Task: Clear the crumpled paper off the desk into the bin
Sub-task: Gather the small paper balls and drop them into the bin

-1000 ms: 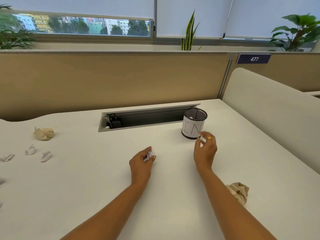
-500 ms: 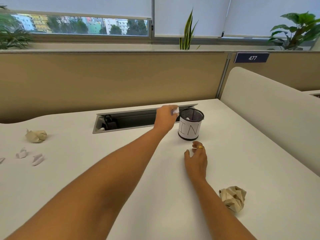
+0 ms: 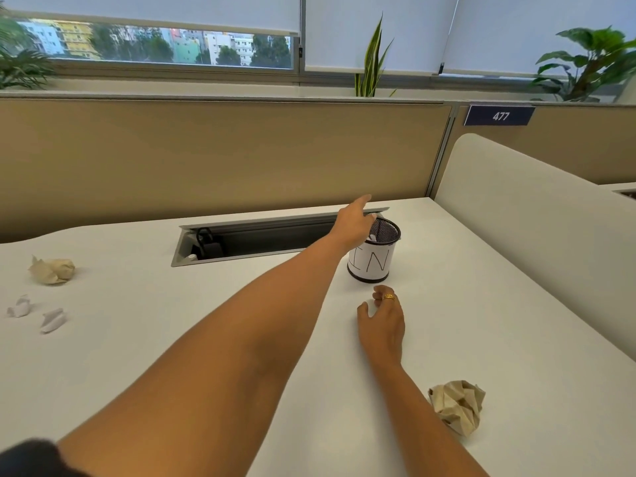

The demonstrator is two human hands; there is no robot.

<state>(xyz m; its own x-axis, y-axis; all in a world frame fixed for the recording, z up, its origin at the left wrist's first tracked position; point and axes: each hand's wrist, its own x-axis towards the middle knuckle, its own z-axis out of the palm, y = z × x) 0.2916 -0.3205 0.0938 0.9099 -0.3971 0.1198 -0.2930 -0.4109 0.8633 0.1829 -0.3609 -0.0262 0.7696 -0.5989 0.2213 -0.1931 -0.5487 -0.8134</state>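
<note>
While the left hand [image 3: 354,223] hangs fingers spread and empty over the black mesh bin [image 3: 375,251] – white paper inside – the right hand [image 3: 380,321] rests loosely curled on the white tabletop [image 3: 481,304], near a crumpled tan paper ball [image 3: 457,406].

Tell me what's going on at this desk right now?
A person is clearing scraps into the small black mesh bin. The left hand is at the bin's rim with fingers spread, and white paper shows inside. The right hand rests on the white desk, a small white scrap under its fingers. Left to clear: two tan crumpled balls and two small white scraps.
</note>
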